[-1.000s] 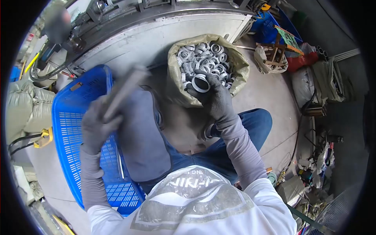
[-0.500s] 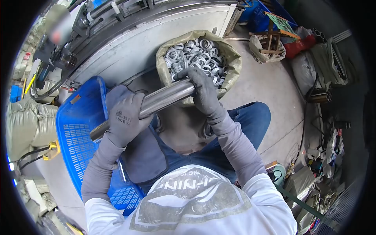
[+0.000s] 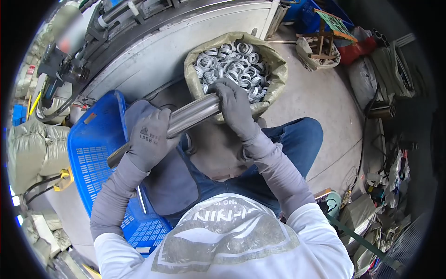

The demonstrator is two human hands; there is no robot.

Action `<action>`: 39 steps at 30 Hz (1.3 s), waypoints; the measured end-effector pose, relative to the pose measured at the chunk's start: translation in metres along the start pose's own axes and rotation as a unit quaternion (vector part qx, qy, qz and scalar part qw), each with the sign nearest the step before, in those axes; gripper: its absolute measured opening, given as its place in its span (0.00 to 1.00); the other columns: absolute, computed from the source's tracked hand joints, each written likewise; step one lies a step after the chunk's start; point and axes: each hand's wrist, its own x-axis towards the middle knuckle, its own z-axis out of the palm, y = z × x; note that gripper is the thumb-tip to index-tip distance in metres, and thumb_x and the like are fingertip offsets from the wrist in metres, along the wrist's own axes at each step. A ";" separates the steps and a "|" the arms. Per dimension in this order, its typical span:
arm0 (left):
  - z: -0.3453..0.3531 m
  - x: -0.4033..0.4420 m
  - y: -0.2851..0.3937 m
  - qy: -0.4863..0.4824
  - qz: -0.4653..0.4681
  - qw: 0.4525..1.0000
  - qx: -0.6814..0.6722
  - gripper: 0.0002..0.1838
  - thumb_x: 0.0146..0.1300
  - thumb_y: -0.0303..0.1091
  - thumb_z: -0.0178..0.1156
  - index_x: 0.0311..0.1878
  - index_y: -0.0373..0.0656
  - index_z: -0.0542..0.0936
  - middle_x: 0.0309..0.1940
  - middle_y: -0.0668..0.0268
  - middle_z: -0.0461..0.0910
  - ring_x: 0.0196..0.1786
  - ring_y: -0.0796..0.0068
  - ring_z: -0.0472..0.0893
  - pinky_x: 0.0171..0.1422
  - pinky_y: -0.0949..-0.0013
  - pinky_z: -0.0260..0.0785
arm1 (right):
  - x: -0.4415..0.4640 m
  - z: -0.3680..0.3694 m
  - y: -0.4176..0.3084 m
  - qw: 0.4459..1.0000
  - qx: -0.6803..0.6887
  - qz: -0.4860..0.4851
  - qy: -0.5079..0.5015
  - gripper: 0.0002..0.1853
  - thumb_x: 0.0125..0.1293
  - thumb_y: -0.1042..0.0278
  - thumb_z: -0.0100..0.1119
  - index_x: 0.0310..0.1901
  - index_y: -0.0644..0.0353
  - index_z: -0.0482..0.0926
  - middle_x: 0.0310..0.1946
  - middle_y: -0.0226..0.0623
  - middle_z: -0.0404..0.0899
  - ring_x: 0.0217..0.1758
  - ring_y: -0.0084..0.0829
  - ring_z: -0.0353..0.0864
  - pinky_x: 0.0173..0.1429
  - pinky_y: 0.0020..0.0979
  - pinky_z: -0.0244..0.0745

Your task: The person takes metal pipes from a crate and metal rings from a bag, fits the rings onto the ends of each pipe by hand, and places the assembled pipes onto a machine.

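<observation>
A shiny metal tube point(image 3: 193, 114) slants across my lap, its right end higher in the view. My left hand point(image 3: 151, 139), in a grey glove, wraps around it left of the middle; a short length of the tube shows beyond that hand, over the blue basket. At the upper right end, my gloved right hand point(image 3: 236, 109) closes over the tube, with its fingers hiding that end. A dark grey pad point(image 3: 172, 186) covers my left thigh beneath the tube. Just beyond my right hand, a woven sack point(image 3: 274, 100) holds many grey metal rings point(image 3: 232, 69).
On my left stands a blue plastic basket point(image 3: 74, 153) with a slim metal piece inside. A machine with a white panel point(image 3: 153, 60) runs along the front. A smaller sack point(image 3: 313, 63) holds wooden pieces at the upper right. Bags and clutter point(image 3: 367, 214) lie to my right.
My right hand has shifted slightly left along with the tube's upper end. My left hand stays in nearly the same place, still gripping the tube.
</observation>
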 end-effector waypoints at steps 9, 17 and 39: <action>0.003 -0.038 0.021 0.105 -0.142 0.891 -0.419 0.29 0.67 0.36 0.71 0.66 0.33 0.76 0.59 0.54 0.81 0.58 0.68 0.81 0.64 0.64 0.74 | 0.030 -0.034 0.052 0.983 0.127 0.039 0.127 0.14 0.78 0.66 0.47 0.48 0.63 0.83 0.44 0.42 0.86 0.40 0.31 0.88 0.42 0.32 0.90; -0.044 0.048 -0.028 0.511 -0.020 0.813 -0.277 0.19 0.76 0.37 0.62 0.60 0.30 0.82 0.54 0.58 0.84 0.53 0.66 0.86 0.60 0.63 0.79 | 0.057 -0.023 0.048 0.992 0.121 0.019 0.026 0.23 0.71 0.58 0.67 0.61 0.64 0.79 0.53 0.43 0.85 0.58 0.36 0.86 0.61 0.34 0.81; -0.001 -0.005 0.000 0.078 -0.044 0.996 -0.017 0.32 0.49 0.40 0.71 0.60 0.44 0.78 0.42 0.56 0.81 0.47 0.52 0.83 0.51 0.51 0.74 | 0.036 -0.031 0.053 0.982 0.069 0.041 -0.172 0.17 0.73 0.63 0.57 0.60 0.56 0.78 0.55 0.44 0.78 0.49 0.34 0.81 0.58 0.35 0.80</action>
